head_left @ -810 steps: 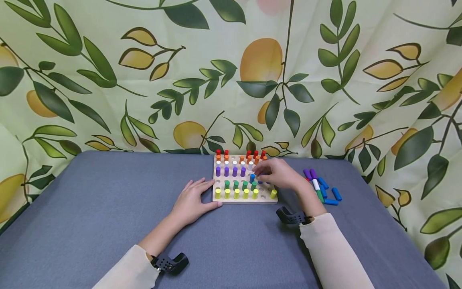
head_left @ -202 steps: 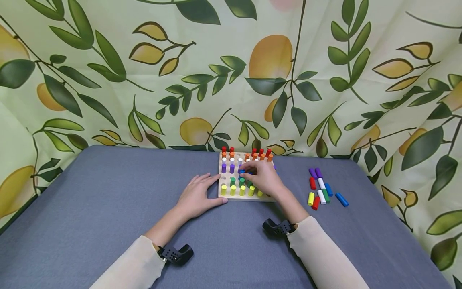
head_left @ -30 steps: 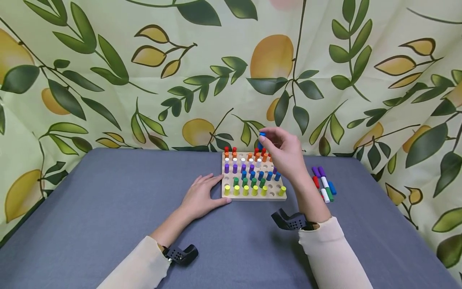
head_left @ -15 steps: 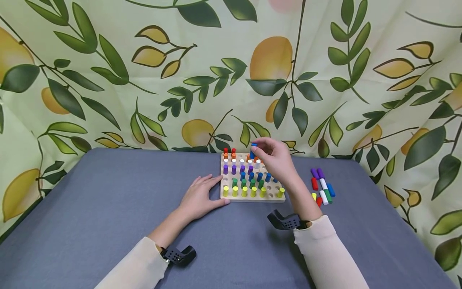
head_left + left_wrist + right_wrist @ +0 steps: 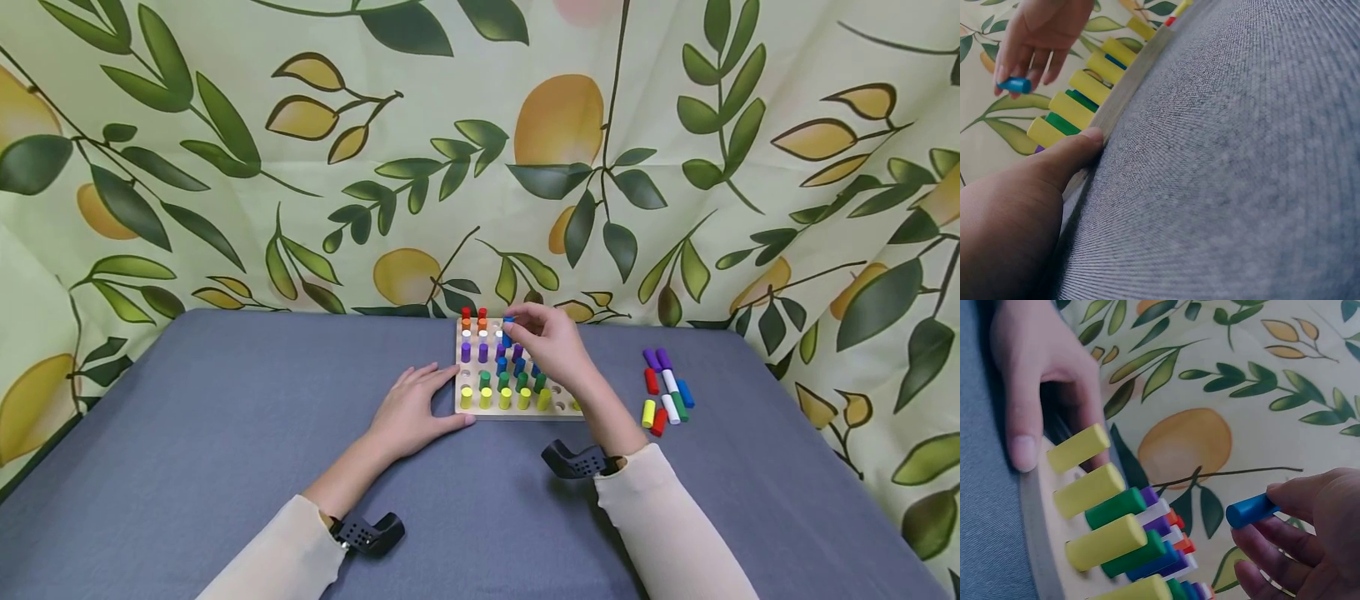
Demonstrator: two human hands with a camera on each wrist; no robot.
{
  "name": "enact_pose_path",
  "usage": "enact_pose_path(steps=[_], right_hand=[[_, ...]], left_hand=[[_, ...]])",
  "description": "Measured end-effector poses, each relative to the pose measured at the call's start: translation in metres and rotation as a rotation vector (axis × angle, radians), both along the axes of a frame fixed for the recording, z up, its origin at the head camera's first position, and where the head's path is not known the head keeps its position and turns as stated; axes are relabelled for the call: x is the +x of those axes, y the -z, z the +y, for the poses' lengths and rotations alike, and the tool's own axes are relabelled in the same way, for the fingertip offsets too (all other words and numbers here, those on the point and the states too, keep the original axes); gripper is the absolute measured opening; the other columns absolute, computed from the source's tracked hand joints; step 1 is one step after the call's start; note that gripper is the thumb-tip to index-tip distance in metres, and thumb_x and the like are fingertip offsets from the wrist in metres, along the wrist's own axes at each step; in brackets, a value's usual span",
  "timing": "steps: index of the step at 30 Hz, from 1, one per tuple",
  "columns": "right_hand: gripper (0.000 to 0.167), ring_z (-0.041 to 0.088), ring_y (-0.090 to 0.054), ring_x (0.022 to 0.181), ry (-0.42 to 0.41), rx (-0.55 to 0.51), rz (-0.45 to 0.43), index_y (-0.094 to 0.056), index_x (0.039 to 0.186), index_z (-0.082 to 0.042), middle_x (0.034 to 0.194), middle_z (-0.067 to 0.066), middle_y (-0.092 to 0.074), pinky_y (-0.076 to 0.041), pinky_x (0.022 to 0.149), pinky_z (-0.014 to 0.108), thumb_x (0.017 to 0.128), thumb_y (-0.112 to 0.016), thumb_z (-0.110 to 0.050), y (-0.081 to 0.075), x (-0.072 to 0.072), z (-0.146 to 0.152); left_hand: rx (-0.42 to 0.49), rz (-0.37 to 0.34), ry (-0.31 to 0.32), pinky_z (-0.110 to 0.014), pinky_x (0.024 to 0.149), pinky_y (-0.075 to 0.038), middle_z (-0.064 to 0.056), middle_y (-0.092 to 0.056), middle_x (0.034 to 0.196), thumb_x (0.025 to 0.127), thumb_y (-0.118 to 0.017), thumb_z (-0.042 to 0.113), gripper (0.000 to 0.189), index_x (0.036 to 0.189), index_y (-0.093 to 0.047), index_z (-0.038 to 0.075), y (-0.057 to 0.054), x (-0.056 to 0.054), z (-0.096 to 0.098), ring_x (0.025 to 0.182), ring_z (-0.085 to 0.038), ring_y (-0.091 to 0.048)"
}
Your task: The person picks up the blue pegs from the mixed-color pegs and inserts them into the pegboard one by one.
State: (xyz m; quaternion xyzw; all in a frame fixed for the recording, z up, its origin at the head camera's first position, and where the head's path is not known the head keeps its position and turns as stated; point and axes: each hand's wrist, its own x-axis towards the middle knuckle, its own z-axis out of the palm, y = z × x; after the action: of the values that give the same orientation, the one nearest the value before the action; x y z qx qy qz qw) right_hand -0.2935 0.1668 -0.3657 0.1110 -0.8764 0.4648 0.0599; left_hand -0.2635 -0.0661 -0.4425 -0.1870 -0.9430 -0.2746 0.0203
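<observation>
A pale wooden pegboard [image 5: 517, 417] holds rows of upright pegs, from red at the back through orange, white, purple, blue and green to yellow in front. My right hand [image 5: 551, 342] pinches a blue peg [image 5: 507, 332] between thumb and fingers, over the board. In the right wrist view this blue peg [image 5: 1250, 511] is tilted and apart from the standing pegs. My left hand [image 5: 408, 412] touches the board's front left corner, fingers extended. Its thumb [image 5: 1079, 153] presses the front side. Part of the board's right half is hidden behind my right hand.
Loose pegs lie on the grey cloth right of the board: purple pegs [image 5: 657, 359], red, white, green and yellow ones, and a blue one [image 5: 686, 392]. A leaf-and-fruit patterned curtain [image 5: 420, 192] hangs behind the table.
Over the last second my right hand has moved left and lower with the blue peg. Earlier, more blue pegs lay loose; the blue row has grown. My left hand stays at the corner.
</observation>
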Motion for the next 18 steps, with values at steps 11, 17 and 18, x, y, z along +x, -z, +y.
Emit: enact_pose_path(steps=[11,17,18], right_hand=[[0.027,0.028,-0.069,0.094,-0.065,0.020,-0.064,-0.070,0.123,-0.008,0.107,0.010,-0.074,-0.058,0.079,0.032,0.099,-0.066,-0.020,0.016,-0.006,-0.006],[0.024,0.021,-0.069,0.092,-0.078,0.030,-0.053,-0.071,0.120,-0.009,0.110,0.009,-0.074,-0.059,0.082,0.032,0.098,-0.067,-0.018,0.020,-0.007,-0.009],[0.023,0.021,-0.069,0.091,-0.086,0.030,-0.050,-0.071,0.119,-0.009,0.110,0.009,-0.075,-0.059,0.082,0.033,0.098,-0.067,-0.018,0.021,-0.007,-0.009]], left_hand=[[0.007,0.010,0.002,-0.056,0.128,-0.022,-0.008,-0.056,0.151,0.083,-0.076,0.058,0.081,0.150,-0.052,0.019,0.000,0.001,0.000,0.150,-0.030,-0.040],[0.009,0.012,0.000,-0.057,0.127,-0.022,-0.009,-0.056,0.151,0.082,-0.076,0.058,0.081,0.149,-0.052,0.019,0.001,0.001,0.000,0.150,-0.031,-0.041],[0.009,0.014,0.000,-0.057,0.127,-0.022,-0.009,-0.056,0.150,0.082,-0.076,0.058,0.081,0.149,-0.053,0.018,0.001,0.001,0.000,0.149,-0.031,-0.041]])
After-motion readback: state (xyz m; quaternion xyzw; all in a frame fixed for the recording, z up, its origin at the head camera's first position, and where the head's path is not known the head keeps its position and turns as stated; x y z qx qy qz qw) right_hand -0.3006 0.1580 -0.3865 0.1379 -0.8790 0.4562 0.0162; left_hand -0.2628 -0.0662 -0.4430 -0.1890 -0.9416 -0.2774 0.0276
